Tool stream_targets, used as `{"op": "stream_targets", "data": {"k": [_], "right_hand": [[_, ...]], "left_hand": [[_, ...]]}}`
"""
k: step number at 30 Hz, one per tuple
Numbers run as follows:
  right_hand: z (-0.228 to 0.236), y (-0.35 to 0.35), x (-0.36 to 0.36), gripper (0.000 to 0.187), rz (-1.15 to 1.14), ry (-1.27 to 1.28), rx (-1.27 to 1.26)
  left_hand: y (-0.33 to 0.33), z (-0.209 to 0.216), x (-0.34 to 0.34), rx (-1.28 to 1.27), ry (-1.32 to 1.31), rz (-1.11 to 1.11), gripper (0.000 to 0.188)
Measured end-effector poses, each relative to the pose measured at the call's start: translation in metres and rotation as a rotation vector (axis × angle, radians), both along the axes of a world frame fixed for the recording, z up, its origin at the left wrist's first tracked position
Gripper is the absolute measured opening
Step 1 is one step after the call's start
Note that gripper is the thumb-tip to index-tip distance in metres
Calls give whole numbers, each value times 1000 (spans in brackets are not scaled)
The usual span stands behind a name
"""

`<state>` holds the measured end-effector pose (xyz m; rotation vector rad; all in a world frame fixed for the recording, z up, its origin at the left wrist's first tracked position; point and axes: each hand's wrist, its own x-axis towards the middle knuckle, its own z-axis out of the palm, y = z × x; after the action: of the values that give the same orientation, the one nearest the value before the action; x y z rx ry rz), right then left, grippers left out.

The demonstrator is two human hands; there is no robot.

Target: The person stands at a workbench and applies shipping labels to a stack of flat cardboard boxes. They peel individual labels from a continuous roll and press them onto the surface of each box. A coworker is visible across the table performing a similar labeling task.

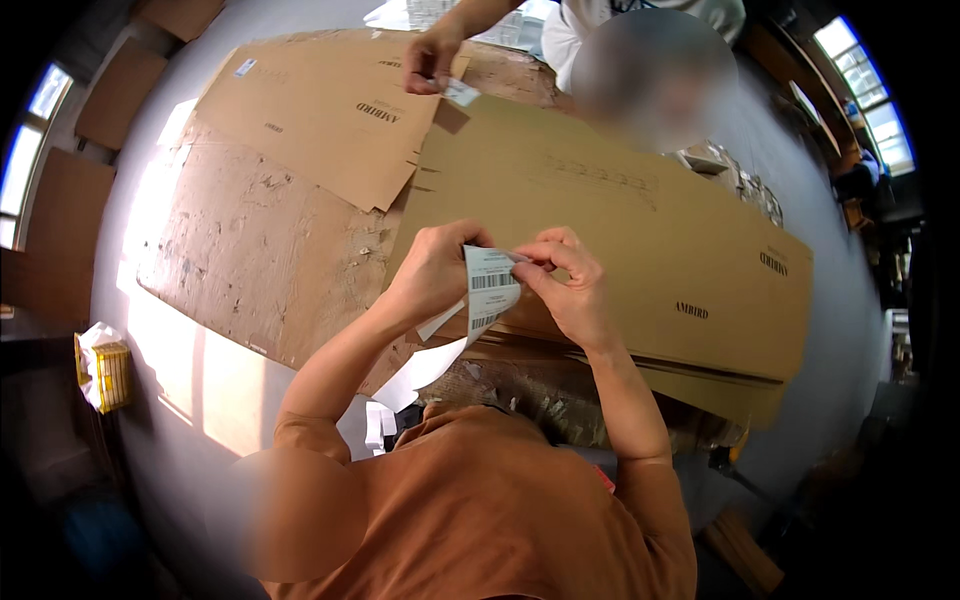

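In my head view, the label strip [490, 283] is between my hands over the cardboard's near side, its long axis running down and left toward my body. It's white, curling, printed with black barcodes. My left hand [432, 268] grasps its left edge; my right hand [570, 288] pinches its right, forearms converging.

White with thin black stripes on the long paper label strip [490, 268] between left hand [435, 265] and right hand [567, 285]. Greenish brown with dark letters on the big flat cardboard sheet [620, 230] past the right hand. Lighter tan on the flat cardboard piece [310, 110] past the left hand. Rusty orange on the cloth shirt [480, 500] below both hands.
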<state>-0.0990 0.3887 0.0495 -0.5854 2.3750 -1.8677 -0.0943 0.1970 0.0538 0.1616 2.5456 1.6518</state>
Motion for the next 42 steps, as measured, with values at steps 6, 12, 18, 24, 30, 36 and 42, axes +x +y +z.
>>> {"op": "stream_targets", "data": {"k": [6,12,18,24,30,36,42], "right_hand": [[-4,-29,-5,12,75,-68,-114],[-14,-83,-7,12,152,-99,-267],[-54,-98,-6,16,-52,-150,-340],[-56,-101,-10,18,-121,-165,-305],[-52,-109,-8,20,-261,-106,-176],[-54,-104,-3,20,-309,-58,-24],[-61,-100,-2,19,-323,-88,-97]], "left_hand": [[-71,-27,0,575,-306,-251,43],[-233,-205,-61,581,-147,1128,19],[-302,-356,-150,268,-429,1307,31],[-300,-368,-251,157,-520,1436,66],[-277,-304,-310,69,-603,1398,85],[-297,-342,-369,-127,-681,1589,68],[-281,-345,-408,-447,-739,1789,51]]}}
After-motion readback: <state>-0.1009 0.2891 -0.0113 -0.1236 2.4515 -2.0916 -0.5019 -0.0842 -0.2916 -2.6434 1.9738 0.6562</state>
